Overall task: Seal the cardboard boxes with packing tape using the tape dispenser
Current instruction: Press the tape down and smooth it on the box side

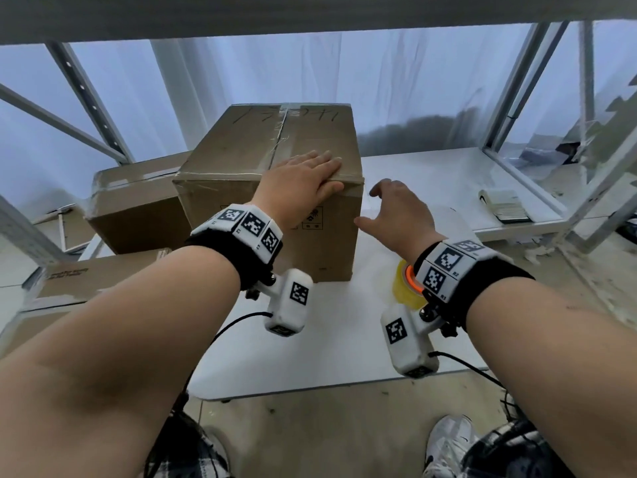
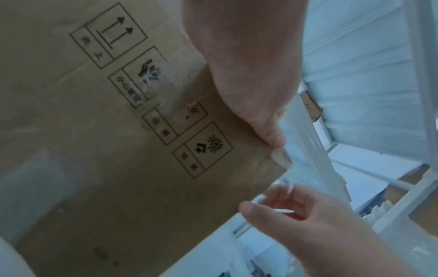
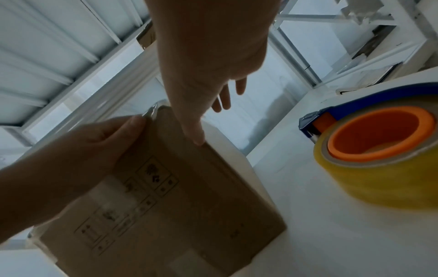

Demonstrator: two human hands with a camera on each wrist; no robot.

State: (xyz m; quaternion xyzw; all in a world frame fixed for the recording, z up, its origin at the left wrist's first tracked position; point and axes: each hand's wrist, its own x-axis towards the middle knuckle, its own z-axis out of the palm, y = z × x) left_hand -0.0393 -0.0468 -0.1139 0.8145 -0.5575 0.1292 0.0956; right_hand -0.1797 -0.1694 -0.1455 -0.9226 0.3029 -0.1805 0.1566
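Brown corrugated cardboard forms the box (image 1: 272, 188), which is stood upright on the smooth white table (image 1: 431, 174). Its top seam is covered by a glossy strip of clear tape (image 1: 281, 136), wrinkled in places, and more tape is run along the front top edge. Black handling symbols are printed in squares on the front face. The left hand (image 1: 303, 182) is laid flat on the top near the front right corner, fingers straight and together, with the thumb (image 2: 267, 131) pressed against the taped edge. The right hand (image 1: 396, 208) is held just beside the box's right front edge, fingers spread and loosely bent, nothing gripped; whether it touches the cardboard cannot be told. The dispenser (image 3: 377, 150) is left on the table beside the right wrist, near the box's front right: a fat round roll of yellowish translucent tape on an orange plastic core, set in a blue frame. Two more boxes (image 1: 138, 205) are seen to the left, one low and one flat. A small stack of papers (image 1: 505, 205) lies well apart on the table's right side.
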